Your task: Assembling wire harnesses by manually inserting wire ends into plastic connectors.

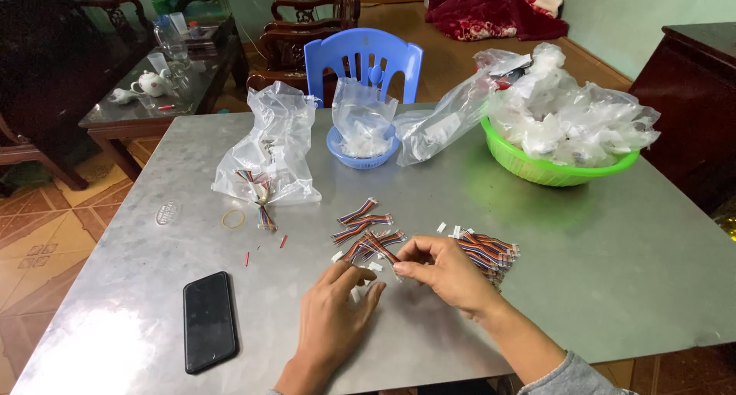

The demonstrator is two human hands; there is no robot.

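Nearest the camera, at the near edge of the grey metal table, both bare hands work close together. Resting palm-down, the left hand has its fingers loosely curled; thumb and forefinger seem to close on a small white plastic connector, though whether they truly grip it I cannot tell. Raised just beside it, the right hand pinches one short multicoloured ribbon-cable piece between thumb and fingertips, its other fingers curled in.

More loose striped cable pieces lie just beyond the hands toward the table's middle; a denser bundle of them sits behind the right hand.

To do this well, I judge: keep the pinch near the cable's end, hold the connector square to it, and brace both wrists on the table.

Toward the near left corner lies a black smartphone.
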